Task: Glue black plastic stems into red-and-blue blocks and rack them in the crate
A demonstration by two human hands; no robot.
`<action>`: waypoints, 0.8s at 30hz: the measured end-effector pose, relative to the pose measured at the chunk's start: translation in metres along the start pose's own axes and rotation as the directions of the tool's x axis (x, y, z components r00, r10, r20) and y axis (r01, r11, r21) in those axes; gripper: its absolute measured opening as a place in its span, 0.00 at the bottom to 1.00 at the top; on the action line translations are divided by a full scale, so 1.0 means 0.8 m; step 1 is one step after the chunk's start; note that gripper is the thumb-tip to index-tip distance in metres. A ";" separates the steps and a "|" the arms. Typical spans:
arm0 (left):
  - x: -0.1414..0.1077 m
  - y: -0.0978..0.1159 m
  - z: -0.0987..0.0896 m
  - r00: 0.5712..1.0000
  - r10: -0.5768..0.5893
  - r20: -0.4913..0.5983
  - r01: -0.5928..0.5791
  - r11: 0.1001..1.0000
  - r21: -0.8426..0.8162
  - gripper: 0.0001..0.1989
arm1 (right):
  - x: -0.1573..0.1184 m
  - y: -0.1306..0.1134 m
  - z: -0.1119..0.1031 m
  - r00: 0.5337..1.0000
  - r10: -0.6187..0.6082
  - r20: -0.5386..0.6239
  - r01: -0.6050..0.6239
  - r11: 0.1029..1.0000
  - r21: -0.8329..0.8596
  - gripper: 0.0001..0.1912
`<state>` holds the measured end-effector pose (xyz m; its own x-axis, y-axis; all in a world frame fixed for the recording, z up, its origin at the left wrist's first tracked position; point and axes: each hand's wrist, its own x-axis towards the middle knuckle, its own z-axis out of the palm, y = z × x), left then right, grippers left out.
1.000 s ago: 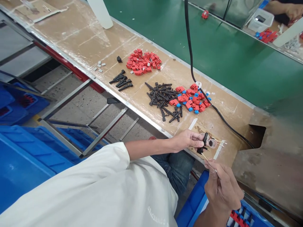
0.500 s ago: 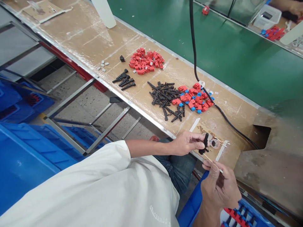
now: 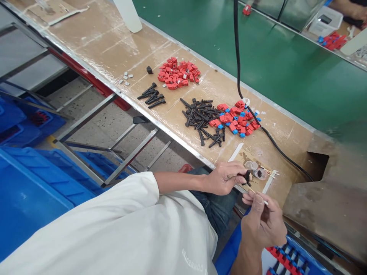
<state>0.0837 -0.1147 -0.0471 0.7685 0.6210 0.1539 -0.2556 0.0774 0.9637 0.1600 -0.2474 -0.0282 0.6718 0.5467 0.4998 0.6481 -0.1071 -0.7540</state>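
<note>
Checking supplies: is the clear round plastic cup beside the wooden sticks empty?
Not empty: the clear round plastic cup shows dark material inside; fill level unclear.

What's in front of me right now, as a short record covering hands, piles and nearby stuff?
Left hand: left hand pinches a black piece
Right hand: right hand holds a thin stick
Stick tip: at or near the black piece; contact unclear
Near hands: small transparent cup with dark contents
Piles: red blocks; black rods beside red-and-blue parts
Cable: black cable crosses the red-and-blue parts
</note>
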 end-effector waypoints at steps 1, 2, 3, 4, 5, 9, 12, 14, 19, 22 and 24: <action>0.000 0.002 -0.002 1.000 -0.006 0.010 0.006 1.000 -0.001 0.25 | 0.000 0.000 0.002 0.996 0.083 -0.030 -0.081 0.995 0.052 0.04; 0.000 0.002 -0.003 1.000 -0.015 0.012 0.015 1.000 -0.016 0.25 | 0.000 0.000 0.003 0.988 0.147 -0.053 -0.142 0.986 0.093 0.05; 0.001 0.001 -0.004 1.000 -0.026 0.006 0.026 0.999 -0.040 0.25 | 0.001 0.000 0.004 0.980 0.189 -0.060 -0.181 0.976 0.122 0.05; 0.001 -0.001 -0.005 0.999 -0.044 -0.005 0.043 0.996 -0.079 0.25 | 0.001 0.001 0.005 0.978 0.203 -0.055 -0.194 0.971 0.142 0.05; 0.002 -0.005 -0.005 0.997 -0.076 -0.013 0.074 0.988 -0.135 0.26 | 0.002 0.003 0.005 0.982 0.185 -0.045 -0.176 0.973 0.147 0.04; 0.005 -0.024 -0.001 0.954 -0.300 -0.018 0.268 0.877 -0.399 0.31 | 0.004 0.010 0.002 0.982 -0.176 0.065 0.176 0.984 0.002 0.08; 0.005 -0.026 0.000 0.941 -0.335 -0.036 0.290 0.860 -0.419 0.32 | 0.004 0.012 0.001 0.901 -0.413 0.133 0.428 0.895 -0.124 0.12; 0.003 -0.022 0.000 0.958 -0.278 -0.069 0.236 0.903 -0.359 0.30 | 0.002 0.011 0.004 0.912 -0.388 0.132 0.404 0.904 -0.140 0.11; 0.002 -0.017 -0.004 0.970 -0.236 -0.050 0.201 0.906 -0.372 0.27 | 0.000 0.001 0.012 0.989 0.143 -0.032 -0.137 0.980 0.141 0.03; 0.006 -0.025 -0.004 0.937 -0.348 -0.002 0.296 0.800 -0.522 0.30 | 0.007 -0.004 0.012 0.937 0.333 -0.108 -0.278 0.895 0.349 0.08; 0.008 -0.030 -0.003 0.920 -0.391 0.031 0.329 0.726 -0.604 0.30 | 0.013 -0.004 0.009 0.902 0.415 -0.115 -0.331 0.839 0.432 0.11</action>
<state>0.0931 -0.1106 -0.0702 0.8252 0.5168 -0.2279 -0.2873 0.7315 0.6184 0.1624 -0.2352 -0.0234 0.9166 0.3536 0.1867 0.1662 0.0879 -0.9822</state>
